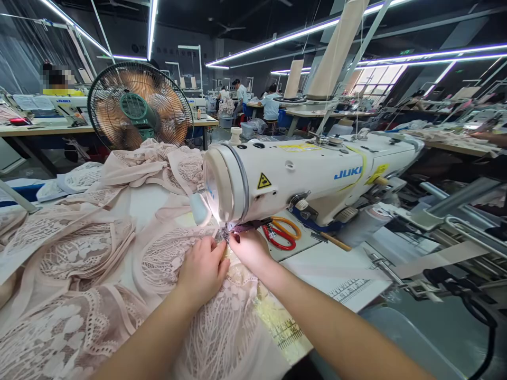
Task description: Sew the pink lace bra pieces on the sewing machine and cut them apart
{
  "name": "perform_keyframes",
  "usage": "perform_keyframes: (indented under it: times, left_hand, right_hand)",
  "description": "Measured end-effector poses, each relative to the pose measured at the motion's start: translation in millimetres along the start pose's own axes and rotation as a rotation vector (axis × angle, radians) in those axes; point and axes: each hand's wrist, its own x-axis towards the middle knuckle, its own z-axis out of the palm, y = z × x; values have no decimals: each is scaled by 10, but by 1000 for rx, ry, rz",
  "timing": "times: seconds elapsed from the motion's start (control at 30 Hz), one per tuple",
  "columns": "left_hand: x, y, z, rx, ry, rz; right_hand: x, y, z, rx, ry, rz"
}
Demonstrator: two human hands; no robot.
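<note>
A white sewing machine (273,174) lies across the work table, its lamp lighting the needle area (225,232). My left hand (204,269) rests on a pale pink lace garment (225,316), thumb and fingers closed on the cloth just in front of the presser foot. Close beside it, my right hand (249,250) has its fingertips pinched together at the right of the foot. What those fingertips hold is hidden. Scissors with red and orange handles (282,235) lie behind my right wrist, under the machine arm.
More lace pieces (79,248) are heaped at the left. A large fan (138,108) stands beyond them. Thread cones (336,47) rise behind the machine. A metal attachment holding a pale strip (439,258) is at the right. Several people sit or stand at machines farther back.
</note>
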Motion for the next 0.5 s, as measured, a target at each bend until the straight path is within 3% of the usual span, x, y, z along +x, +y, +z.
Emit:
perform_keyframes:
  times: [0.5]
  left_hand:
    - [-3, 12, -10, 7, -4, -3]
  right_hand:
    - [5, 6, 30, -30, 33, -3]
